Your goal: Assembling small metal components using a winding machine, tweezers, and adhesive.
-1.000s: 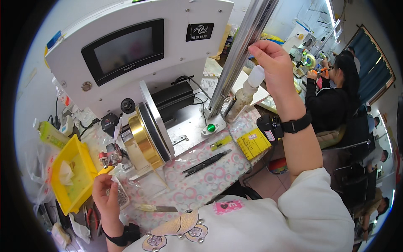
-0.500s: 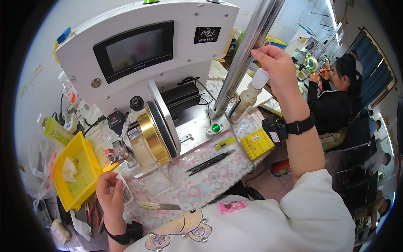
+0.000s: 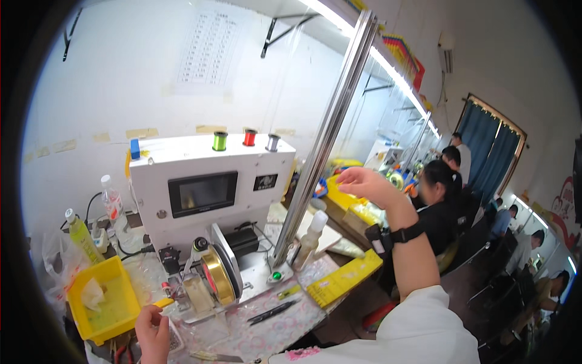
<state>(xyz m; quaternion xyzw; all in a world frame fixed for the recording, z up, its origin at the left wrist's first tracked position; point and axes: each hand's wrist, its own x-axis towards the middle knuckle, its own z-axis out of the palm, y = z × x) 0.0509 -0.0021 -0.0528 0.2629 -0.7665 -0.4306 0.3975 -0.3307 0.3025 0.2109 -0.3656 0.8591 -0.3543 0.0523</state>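
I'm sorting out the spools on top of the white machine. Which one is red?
The middle spool, standing between the green one on its left and the grey one on its right.

Dark rectangular screen [image 3: 203, 193] on white machine [image 3: 182, 164].

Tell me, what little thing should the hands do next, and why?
Probably the right hand should come down toward the winding machine. It is raised beside the slanted metal pole, its fingers pinched as if on a thread too thin to see, while the left hand waits low by the brass-coloured wheel, touching a small yellow tool.
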